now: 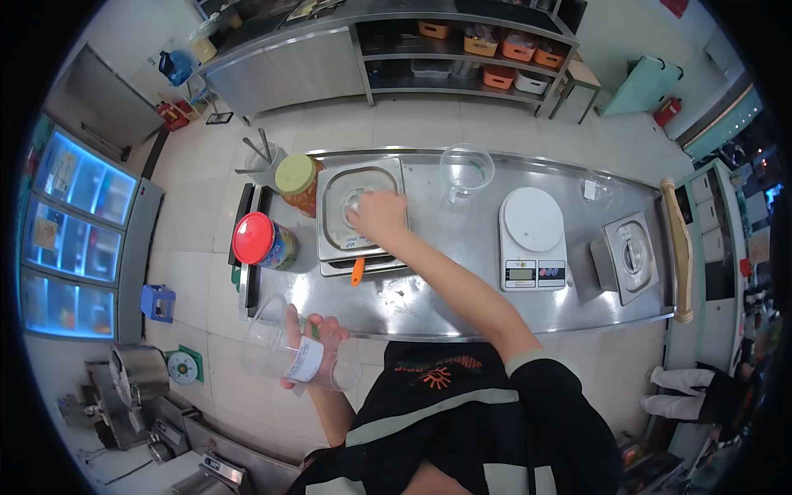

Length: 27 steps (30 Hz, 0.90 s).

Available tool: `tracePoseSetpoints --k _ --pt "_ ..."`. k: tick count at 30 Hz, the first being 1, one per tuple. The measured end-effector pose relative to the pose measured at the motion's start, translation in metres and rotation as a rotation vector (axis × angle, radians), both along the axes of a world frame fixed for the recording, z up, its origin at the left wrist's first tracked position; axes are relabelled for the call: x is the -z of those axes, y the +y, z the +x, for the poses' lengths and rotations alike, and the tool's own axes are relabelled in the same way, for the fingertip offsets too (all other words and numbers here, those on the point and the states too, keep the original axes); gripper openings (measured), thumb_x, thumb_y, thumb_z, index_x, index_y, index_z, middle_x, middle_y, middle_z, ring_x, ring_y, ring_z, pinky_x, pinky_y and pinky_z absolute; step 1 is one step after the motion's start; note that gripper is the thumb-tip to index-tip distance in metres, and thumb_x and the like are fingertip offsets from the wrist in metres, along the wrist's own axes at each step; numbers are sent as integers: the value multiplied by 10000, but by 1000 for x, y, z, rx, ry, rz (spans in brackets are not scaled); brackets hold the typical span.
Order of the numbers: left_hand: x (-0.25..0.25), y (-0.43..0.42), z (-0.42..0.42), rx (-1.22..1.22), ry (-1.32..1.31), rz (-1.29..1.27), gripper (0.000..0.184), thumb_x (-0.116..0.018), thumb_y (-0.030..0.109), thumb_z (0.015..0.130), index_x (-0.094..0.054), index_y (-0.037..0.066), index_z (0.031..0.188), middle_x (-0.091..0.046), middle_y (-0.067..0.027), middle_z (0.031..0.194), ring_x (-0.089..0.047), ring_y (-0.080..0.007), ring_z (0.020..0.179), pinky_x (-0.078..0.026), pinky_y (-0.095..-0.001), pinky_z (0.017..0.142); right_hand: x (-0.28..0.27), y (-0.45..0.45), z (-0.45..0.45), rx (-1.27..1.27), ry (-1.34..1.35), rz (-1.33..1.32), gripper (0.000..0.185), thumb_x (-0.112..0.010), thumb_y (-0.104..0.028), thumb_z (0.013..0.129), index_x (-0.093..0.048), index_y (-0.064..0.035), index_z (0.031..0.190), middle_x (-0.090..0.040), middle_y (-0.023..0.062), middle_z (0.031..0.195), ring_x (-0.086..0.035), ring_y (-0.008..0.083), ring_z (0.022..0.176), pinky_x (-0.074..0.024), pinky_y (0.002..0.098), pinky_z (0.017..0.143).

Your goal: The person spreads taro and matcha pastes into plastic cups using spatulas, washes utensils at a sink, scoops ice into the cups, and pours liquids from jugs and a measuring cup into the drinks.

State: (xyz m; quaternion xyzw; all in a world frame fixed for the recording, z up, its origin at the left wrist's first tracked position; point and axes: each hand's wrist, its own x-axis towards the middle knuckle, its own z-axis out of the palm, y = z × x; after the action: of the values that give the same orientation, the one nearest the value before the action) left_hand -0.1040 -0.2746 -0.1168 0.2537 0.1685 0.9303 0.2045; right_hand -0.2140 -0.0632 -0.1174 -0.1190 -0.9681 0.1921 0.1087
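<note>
My left hand (328,330) is wrapped round a clear plastic cup (272,337) with a white label, tilted in front of the table's near edge. My right hand (379,218) is closed at the middle of a steel lid (345,176), where its handle is largely hidden by my fingers. That lid lies on a rectangular steel food pan (330,268), and an orange handle (357,272) sticks out at the pan's near side. Left of the pan stand a jar with a yellow-green lid (295,174) and a jar with a red lid (254,238).
On the steel table (445,272) are another clear cup (467,172), a white kitchen scale (532,239), a smaller lidded steel pan (630,257) and a clear plastic item (601,190). A container with spoons (266,165) stands far left. Behind is a steel counter (285,70).
</note>
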Motion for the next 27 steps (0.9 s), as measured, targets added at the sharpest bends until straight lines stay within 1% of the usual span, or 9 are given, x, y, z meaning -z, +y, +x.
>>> tracePoseSetpoints --k 4,6,11,12,15,18,20,25,27 --pt "-13 0 4 -14 67 -80 1070 -778 457 451 -222 154 1314 -386 -94 1153 -369 -229 920 -322 -361 676 6 3 -11 10 -64 -82 260 -551 -298 685 -619 -54 628 -605 102 648 -588 278 640 -447 367 553" --pt "-17 -1 9 -78 -9 -116 1080 -783 457 435 -228 155 1311 -382 -81 1122 -370 -227 913 -323 -355 667 -7 15 9 -28 -58 -164 201 -551 -248 680 -625 -70 622 -611 91 677 -584 251 654 -432 365 576" --pt "-23 23 11 -196 8 -259 1127 -796 435 429 -198 49 1302 -371 -86 1097 -395 -203 883 -349 -310 640 -74 106 147 -230 81 -1027 233 -531 -251 743 -605 -31 763 -602 114 738 -583 237 680 -463 353 640" --pt "-26 34 13 -222 34 -320 1138 -797 439 431 -187 5 1289 -362 -97 1124 -413 -209 899 -382 -299 674 -80 125 177 -178 154 -1149 227 -526 -246 752 -596 -32 787 -599 114 755 -582 234 695 -466 351 646" --pt "-29 74 14 -163 33 -550 1107 -794 414 461 -173 33 1295 -371 -112 1145 -442 -237 949 -411 -333 749 -80 183 260 190 559 -1383 217 -512 -230 778 -567 -36 859 -590 113 807 -578 226 739 -473 343 667" --pt "-29 141 14 -99 228 -857 1086 -777 318 515 -72 91 1309 -372 -139 1192 -439 -273 1053 -405 -378 825 -50 241 313 560 993 -1424 220 -497 -214 804 -538 -40 931 -582 111 858 -574 217 783 -481 335 687" --pt "-21 197 17 -21 390 -847 1060 -753 225 555 -18 106 1309 -344 -150 1237 -408 -283 1108 -393 -394 853 -23 272 338 704 1141 -1434 228 -488 -204 821 -518 -42 979 -576 111 893 -571 211 812 -486 330 701" --pt "26 323 6 -81 533 -847 983 -695 55 595 -13 96 1301 -300 -192 1271 -364 -317 1152 -340 -424 926 41 318 375 821 1175 -1544 217 -492 -192 834 -508 -50 998 -580 99 924 -589 194 797 -524 293 624" --pt "37 345 3 -116 567 -868 996 -701 66 589 -8 97 1303 -295 -198 1273 -352 -319 1161 -326 -427 939 24 304 372 749 1324 -1823 203 -494 -193 835 -512 -56 983 -590 83 896 -597 165 717 -525 240 534"
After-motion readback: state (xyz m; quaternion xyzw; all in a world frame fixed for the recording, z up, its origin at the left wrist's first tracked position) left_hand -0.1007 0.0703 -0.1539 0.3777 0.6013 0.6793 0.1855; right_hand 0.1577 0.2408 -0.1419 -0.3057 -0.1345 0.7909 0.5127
